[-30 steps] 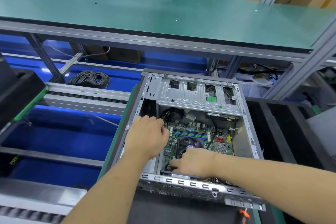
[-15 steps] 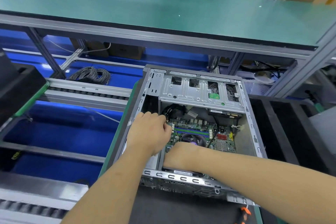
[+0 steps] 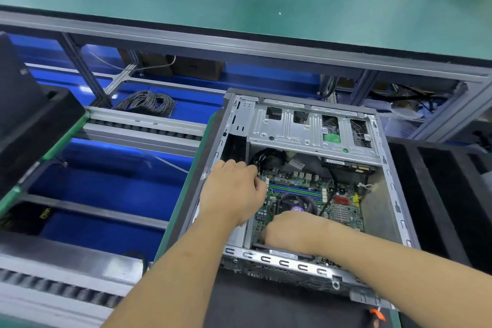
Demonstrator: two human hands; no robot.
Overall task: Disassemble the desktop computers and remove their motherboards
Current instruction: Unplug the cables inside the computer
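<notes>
An open grey desktop case (image 3: 393, 196) lies on its side with a silver drive cage (image 3: 306, 132) at its far end. The green motherboard (image 3: 343, 210), with a round CPU fan (image 3: 295, 204), sits on the case floor. My left hand (image 3: 234, 192) is curled at the board's left edge, beside a bundle of black cables (image 3: 266, 157). At the board's near left corner my right hand (image 3: 290, 231) reaches down, fingers curled over the edge. The fingertips of both hands are hidden.
A long green shelf (image 3: 186, 2) runs overhead at the back. Roller rails (image 3: 141, 130) and a blue floor lie to the left, with a coil of grey cable (image 3: 147, 102). Black foam trays stand left (image 3: 32, 125) and right (image 3: 439, 194). An orange tool handle (image 3: 376, 317) lies near the front.
My right hand has turned from a pointing finger on the board's near corner to fingers curled down over its edge. My left hand has stayed in place.
</notes>
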